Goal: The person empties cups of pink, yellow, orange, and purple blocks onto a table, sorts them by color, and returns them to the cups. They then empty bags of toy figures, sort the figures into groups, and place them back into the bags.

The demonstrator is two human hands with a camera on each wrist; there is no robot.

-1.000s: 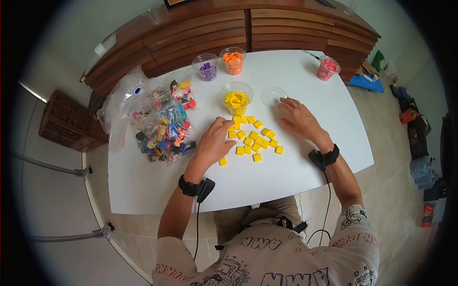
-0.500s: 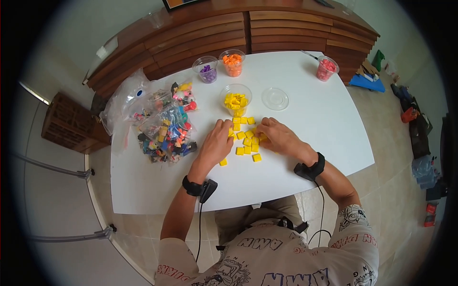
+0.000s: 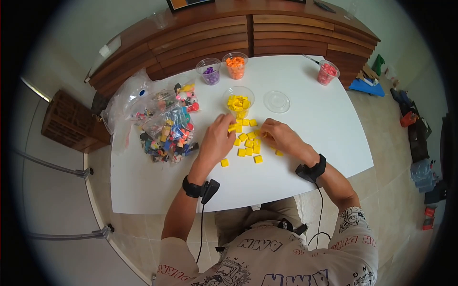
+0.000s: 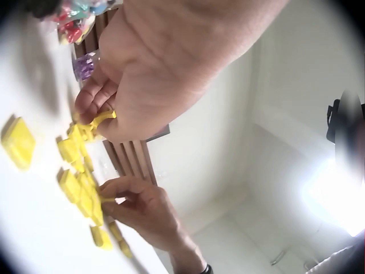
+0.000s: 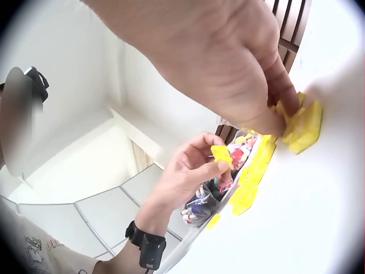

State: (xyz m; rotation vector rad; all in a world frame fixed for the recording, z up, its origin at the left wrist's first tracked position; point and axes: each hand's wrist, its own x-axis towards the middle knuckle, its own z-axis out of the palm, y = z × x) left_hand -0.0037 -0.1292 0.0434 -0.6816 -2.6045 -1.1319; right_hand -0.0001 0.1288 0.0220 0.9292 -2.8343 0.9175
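Note:
Yellow square tiles [image 3: 249, 143] lie scattered on the white table between the two hands. The left hand [image 3: 217, 141] pinches a yellow tile [image 5: 220, 153] between thumb and fingers, seen plainly in the right wrist view. At the right side of the tiles, the right hand [image 3: 285, 140] has its fingertips curled round a yellow tile [image 5: 304, 127] at table height. Just beyond the tiles stands a clear cup [image 3: 238, 101] with yellow tiles inside. One tile [image 3: 224, 162] lies apart, below the left hand.
A clear lid [image 3: 276, 101] lies right of the yellow cup. Behind stand cups of purple pieces [image 3: 210, 75] and orange pieces [image 3: 235, 67]; a cup of pink pieces [image 3: 327, 72] is at the far right. Plastic bags of small figures [image 3: 168, 129] lie on the left.
The right hand has come from beside the lid down and left to the tiles, and its fingers have closed on one. The left hand has stayed nearly in place.

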